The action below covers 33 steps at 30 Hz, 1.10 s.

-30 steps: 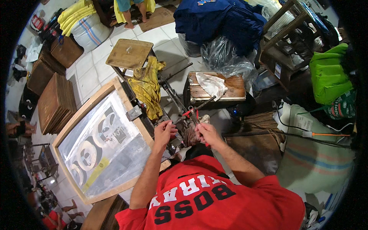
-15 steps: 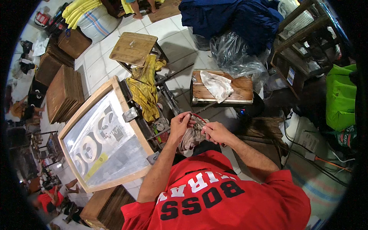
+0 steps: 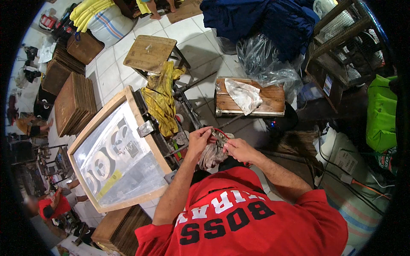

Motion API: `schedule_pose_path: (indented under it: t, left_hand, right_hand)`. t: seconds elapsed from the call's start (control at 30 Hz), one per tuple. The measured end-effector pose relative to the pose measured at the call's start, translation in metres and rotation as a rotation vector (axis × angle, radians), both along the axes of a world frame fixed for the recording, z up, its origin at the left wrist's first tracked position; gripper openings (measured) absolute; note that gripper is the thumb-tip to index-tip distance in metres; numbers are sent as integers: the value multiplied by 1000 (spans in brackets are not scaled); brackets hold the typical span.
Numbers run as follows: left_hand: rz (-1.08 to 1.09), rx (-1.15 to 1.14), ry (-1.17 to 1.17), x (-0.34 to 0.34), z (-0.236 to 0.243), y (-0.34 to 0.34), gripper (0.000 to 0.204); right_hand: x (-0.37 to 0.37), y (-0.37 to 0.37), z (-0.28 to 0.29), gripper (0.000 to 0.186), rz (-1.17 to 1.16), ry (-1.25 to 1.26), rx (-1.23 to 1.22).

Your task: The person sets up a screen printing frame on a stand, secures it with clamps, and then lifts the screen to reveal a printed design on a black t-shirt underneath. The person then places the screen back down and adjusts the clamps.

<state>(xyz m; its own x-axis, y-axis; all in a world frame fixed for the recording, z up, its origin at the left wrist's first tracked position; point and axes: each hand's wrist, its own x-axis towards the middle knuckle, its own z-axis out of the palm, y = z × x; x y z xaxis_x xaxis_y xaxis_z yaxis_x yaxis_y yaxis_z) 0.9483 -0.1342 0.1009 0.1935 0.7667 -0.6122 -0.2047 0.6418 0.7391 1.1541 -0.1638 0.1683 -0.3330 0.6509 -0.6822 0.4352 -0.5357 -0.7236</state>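
Note:
In front of my red shirt, both hands meet over a crumpled greyish rag point(image 3: 212, 155). My left hand point(image 3: 200, 141) is closed, its thumb and fingertips pinched together. To its right, my right hand point(image 3: 240, 150) is closed too, fingertips pointing towards the left one. Between them curves a thin red cord-like piece point(image 3: 221, 133); its ends are hidden by the fingers. What else the fingers hold is too small to make out. Left of my hands, a wood-framed printing screen point(image 3: 124, 150) with a dark pattern is held by metal clamps. A yellow stained cloth point(image 3: 163, 102) hangs beside it.
A wooden box point(image 3: 273, 99) with a white stained cloth point(image 3: 244, 96) stands ahead. Beyond the screen is a wooden stool point(image 3: 150, 53). Stacked brown boards point(image 3: 74, 104) stand left. Cables point(image 3: 337, 181) run over sacks at right. Dark blue fabric point(image 3: 256, 21) lies at the back.
My right hand has drawn slightly left and the gap between my hands looks a little smaller. The grey piece seen between them before is now mostly hidden. The view has shifted slightly.

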Motion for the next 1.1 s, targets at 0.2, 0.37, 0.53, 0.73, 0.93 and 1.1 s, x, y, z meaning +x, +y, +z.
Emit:
schedule_pose_path:
  t: [0.2,0.37,0.53,0.73,0.93,1.1]
  left_hand:
    - [-11,-10,0,0,2,0,27]
    - [-1,21,-2,1,-1,0,28]
    - [2,35,11,2,-5,0,27]
    - [43,-63,-51,6,-4,3,24]
    - [12,-91,-6,7,-6,10,23]
    - [21,-90,45,8,-3,11,23]
  right_hand:
    - [8,4,-1,30,-43,41,-176]
    - [10,2,-6,29,-31,83,-129]
    - [7,-7,-16,30,-67,77,-70]
    - [1,-15,-21,30,-260,190,-259]
    - [-38,-43,-27,32,-433,93,-22]
    - [-34,-42,-24,27,-464,158,-104]
